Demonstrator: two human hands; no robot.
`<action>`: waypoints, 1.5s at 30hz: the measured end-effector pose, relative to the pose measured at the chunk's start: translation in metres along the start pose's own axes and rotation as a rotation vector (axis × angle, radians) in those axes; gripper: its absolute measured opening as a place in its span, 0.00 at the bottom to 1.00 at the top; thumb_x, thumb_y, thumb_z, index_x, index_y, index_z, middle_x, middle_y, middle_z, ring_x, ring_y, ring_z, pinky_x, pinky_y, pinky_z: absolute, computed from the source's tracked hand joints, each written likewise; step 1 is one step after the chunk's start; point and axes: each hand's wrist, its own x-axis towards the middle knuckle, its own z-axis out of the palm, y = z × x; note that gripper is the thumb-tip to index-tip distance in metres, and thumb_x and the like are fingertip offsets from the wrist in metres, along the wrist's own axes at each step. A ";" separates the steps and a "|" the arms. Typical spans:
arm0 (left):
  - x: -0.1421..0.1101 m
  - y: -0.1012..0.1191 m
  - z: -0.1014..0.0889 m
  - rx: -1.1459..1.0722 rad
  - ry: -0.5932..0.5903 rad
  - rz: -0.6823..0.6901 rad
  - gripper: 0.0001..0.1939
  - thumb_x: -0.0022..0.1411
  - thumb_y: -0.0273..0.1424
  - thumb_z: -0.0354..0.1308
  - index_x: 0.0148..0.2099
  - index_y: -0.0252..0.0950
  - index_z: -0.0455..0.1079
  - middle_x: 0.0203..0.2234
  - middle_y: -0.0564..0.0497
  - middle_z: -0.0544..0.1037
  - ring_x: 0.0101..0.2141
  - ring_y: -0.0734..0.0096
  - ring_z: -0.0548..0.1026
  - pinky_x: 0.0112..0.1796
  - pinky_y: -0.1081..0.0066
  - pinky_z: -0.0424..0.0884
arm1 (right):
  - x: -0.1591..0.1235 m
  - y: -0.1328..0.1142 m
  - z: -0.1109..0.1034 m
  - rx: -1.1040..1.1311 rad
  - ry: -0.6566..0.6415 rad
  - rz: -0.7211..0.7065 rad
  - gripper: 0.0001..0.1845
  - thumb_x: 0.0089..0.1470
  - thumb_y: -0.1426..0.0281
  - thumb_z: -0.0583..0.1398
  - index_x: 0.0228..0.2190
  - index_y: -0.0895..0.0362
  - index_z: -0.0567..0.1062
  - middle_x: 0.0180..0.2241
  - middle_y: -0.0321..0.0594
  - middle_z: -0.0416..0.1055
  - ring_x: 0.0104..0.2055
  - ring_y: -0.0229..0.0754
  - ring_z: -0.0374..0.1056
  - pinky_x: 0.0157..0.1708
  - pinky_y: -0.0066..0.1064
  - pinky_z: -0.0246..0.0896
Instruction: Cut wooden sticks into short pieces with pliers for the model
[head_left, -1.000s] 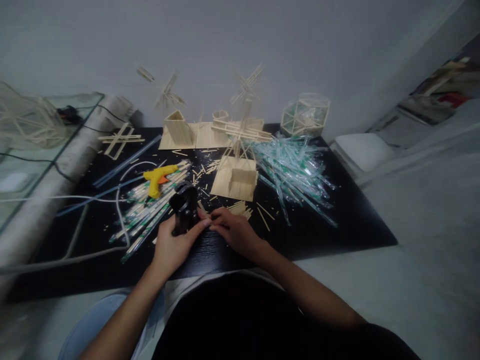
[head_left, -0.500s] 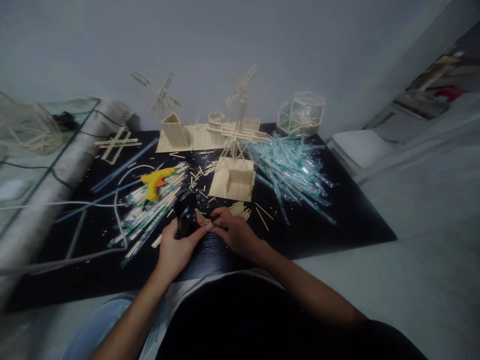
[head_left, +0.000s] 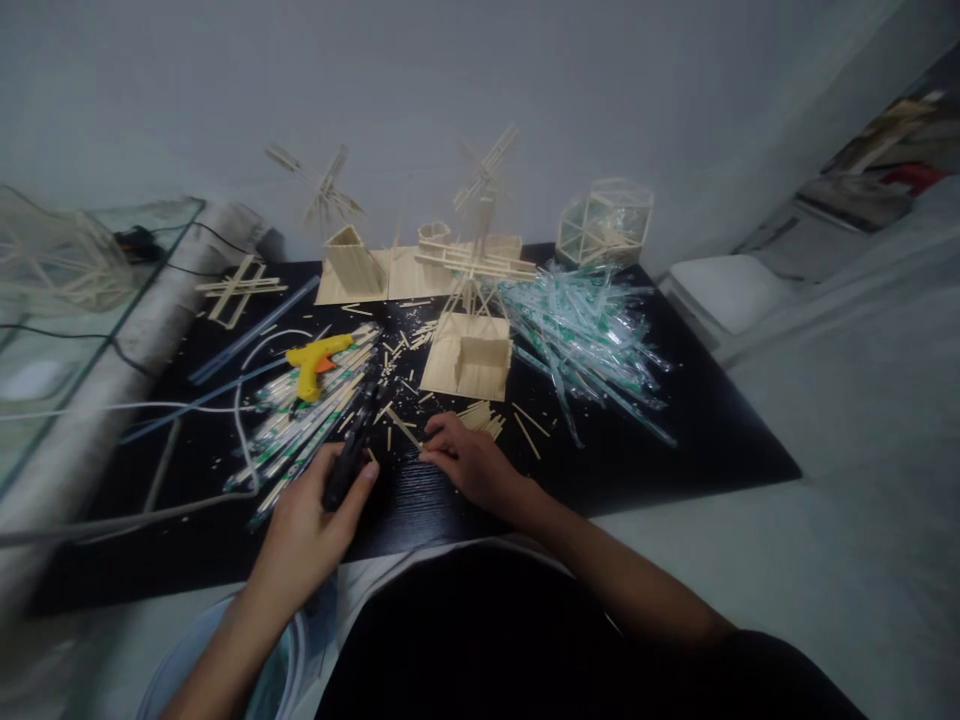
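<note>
My left hand (head_left: 311, 510) is closed around a long black hand tool (head_left: 352, 455), which points up and away from me. The tool's exact kind is too dark to make out. A small pale stick end shows by the left thumb. My right hand (head_left: 472, 460) pinches the near end of a thin wooden stick (head_left: 405, 428) just above the black table. Beyond the right fingers lies a bunch of short wooden sticks (head_left: 480, 415). A wooden windmill model (head_left: 484, 362) stands behind them on its small base.
Left of centre, a yellow glue gun (head_left: 309, 365) rests on wrapped sticks (head_left: 315, 425), its white cord curving left. Clear plastic wrappers (head_left: 592, 330) pile up at right. More windmill models (head_left: 352, 265) stand along the wall. Wood scraps litter the black table (head_left: 675, 430). A bucket (head_left: 296, 655) sits below.
My hands have drawn apart. The left hand with the black tool has moved left and toward me. The stick in my right fingers now shows plainly.
</note>
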 end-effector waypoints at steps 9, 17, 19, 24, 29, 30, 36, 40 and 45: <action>-0.015 -0.016 -0.001 0.641 -0.058 0.162 0.21 0.66 0.37 0.49 0.56 0.28 0.64 0.43 0.35 0.77 0.43 0.47 0.78 0.44 0.55 0.74 | -0.002 0.003 0.002 0.048 0.018 0.026 0.26 0.58 0.75 0.65 0.54 0.55 0.63 0.36 0.39 0.81 0.39 0.42 0.79 0.42 0.34 0.71; -0.014 -0.013 -0.009 0.800 -0.064 0.246 0.21 0.67 0.33 0.51 0.58 0.25 0.62 0.45 0.33 0.75 0.45 0.46 0.75 0.45 0.55 0.72 | -0.001 -0.001 0.002 0.023 0.004 0.019 0.26 0.58 0.75 0.64 0.55 0.56 0.62 0.36 0.39 0.81 0.39 0.42 0.78 0.43 0.35 0.71; -0.013 -0.011 -0.008 0.822 -0.069 0.257 0.21 0.67 0.32 0.52 0.57 0.25 0.62 0.45 0.34 0.74 0.45 0.46 0.75 0.45 0.55 0.71 | -0.001 -0.002 0.001 0.014 -0.003 0.024 0.25 0.59 0.76 0.63 0.55 0.56 0.62 0.37 0.40 0.81 0.40 0.43 0.78 0.44 0.35 0.70; -0.012 0.004 -0.002 0.849 -0.071 0.281 0.19 0.66 0.31 0.53 0.56 0.26 0.63 0.42 0.37 0.74 0.42 0.47 0.75 0.43 0.56 0.71 | -0.002 -0.005 -0.002 0.021 -0.043 0.020 0.26 0.58 0.79 0.61 0.55 0.55 0.61 0.39 0.41 0.80 0.42 0.44 0.78 0.45 0.37 0.71; -0.009 0.013 0.001 0.858 -0.104 0.296 0.15 0.67 0.29 0.52 0.53 0.27 0.65 0.39 0.38 0.73 0.39 0.49 0.75 0.40 0.57 0.71 | -0.002 -0.005 -0.004 0.038 -0.055 0.032 0.28 0.57 0.82 0.61 0.55 0.55 0.60 0.41 0.42 0.79 0.42 0.45 0.78 0.45 0.37 0.71; -0.008 0.014 0.001 0.863 -0.107 0.303 0.15 0.66 0.29 0.52 0.53 0.27 0.65 0.38 0.38 0.73 0.38 0.49 0.75 0.39 0.57 0.71 | -0.002 -0.005 -0.004 0.039 -0.056 0.034 0.28 0.57 0.82 0.60 0.55 0.55 0.60 0.41 0.42 0.79 0.41 0.44 0.78 0.45 0.36 0.71; -0.004 0.020 -0.001 0.923 -0.168 0.277 0.10 0.67 0.29 0.50 0.47 0.31 0.67 0.34 0.42 0.72 0.33 0.53 0.75 0.36 0.60 0.70 | -0.003 -0.006 -0.004 -0.012 -0.041 0.051 0.27 0.57 0.80 0.61 0.55 0.53 0.61 0.37 0.38 0.77 0.38 0.44 0.77 0.43 0.36 0.71; -0.004 0.021 -0.002 0.929 -0.203 0.253 0.08 0.65 0.27 0.51 0.45 0.32 0.68 0.33 0.42 0.72 0.32 0.55 0.75 0.35 0.61 0.69 | -0.003 -0.005 -0.003 -0.007 -0.042 0.036 0.26 0.58 0.79 0.61 0.55 0.54 0.61 0.38 0.39 0.76 0.39 0.44 0.77 0.44 0.37 0.71; -0.005 0.019 -0.001 0.909 -0.176 0.277 0.10 0.63 0.26 0.52 0.46 0.33 0.69 0.34 0.41 0.72 0.34 0.52 0.74 0.36 0.60 0.69 | -0.002 -0.002 -0.001 -0.031 -0.048 0.042 0.27 0.57 0.80 0.60 0.55 0.54 0.61 0.38 0.39 0.76 0.40 0.45 0.77 0.44 0.38 0.71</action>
